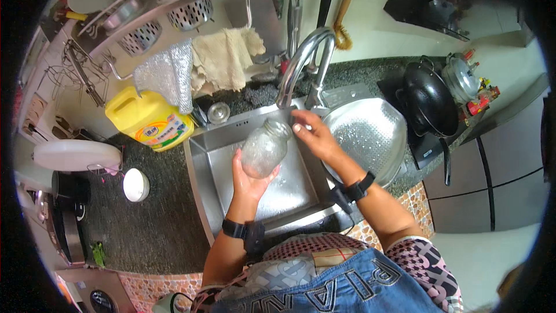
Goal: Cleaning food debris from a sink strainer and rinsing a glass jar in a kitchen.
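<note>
A clear glass jar (264, 150) is tilted above the stainless steel sink (278, 200), its mouth towards the upper right. My left hand (251, 182) grips the jar around its base from below. Just right of the jar's mouth is my right hand (319, 137), its thumb and fingers apart and no held object visible. A small white spot shows by the right thumb, too small to identify. The chrome faucet (299, 67) arches over the sink, with its spout end close above the jar's mouth. I see no clear stream of water.
A perforated metal colander (365, 139) sits right of the sink, wet with drops. Beyond it a black wok (428, 100) stands at the stove. Left are a yellow detergent jug (147, 117) and a white bowl (136, 184). Cloths (223, 61) hang behind the sink.
</note>
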### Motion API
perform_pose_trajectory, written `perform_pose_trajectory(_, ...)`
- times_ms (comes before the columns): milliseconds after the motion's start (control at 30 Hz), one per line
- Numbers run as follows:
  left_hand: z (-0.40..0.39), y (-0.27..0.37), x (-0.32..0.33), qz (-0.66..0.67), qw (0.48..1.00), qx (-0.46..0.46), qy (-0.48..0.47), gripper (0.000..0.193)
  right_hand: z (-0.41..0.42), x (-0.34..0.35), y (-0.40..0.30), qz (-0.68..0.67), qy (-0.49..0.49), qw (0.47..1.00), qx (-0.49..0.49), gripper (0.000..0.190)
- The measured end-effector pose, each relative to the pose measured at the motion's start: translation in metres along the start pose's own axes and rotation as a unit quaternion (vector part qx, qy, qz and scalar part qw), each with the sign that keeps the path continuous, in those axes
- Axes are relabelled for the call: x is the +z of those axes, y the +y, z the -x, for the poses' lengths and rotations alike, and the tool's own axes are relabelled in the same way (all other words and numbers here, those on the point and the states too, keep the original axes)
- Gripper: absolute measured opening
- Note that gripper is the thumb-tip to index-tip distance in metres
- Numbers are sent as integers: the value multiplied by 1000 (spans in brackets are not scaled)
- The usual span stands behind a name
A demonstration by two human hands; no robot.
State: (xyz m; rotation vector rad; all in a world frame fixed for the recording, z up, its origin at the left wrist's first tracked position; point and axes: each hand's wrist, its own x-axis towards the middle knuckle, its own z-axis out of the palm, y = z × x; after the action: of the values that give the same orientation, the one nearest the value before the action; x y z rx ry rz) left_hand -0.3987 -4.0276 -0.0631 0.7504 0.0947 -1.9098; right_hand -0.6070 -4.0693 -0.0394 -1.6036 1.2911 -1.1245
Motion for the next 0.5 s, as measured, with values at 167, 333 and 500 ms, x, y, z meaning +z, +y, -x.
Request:
perform_pose_trajectory(167,-10,-8,-31,-190,970,154,-7,55,12,47,21,-274,7,940,204,52)
perform_pose_trajectory(333,29,12,-44,-426,876,197,108,73,29,105,38,-426,34,820,380,50)
perform_pose_trajectory(500,51,20,-47,-346,913,212,-52,76,40,89,2,-363,26,905,222,38)
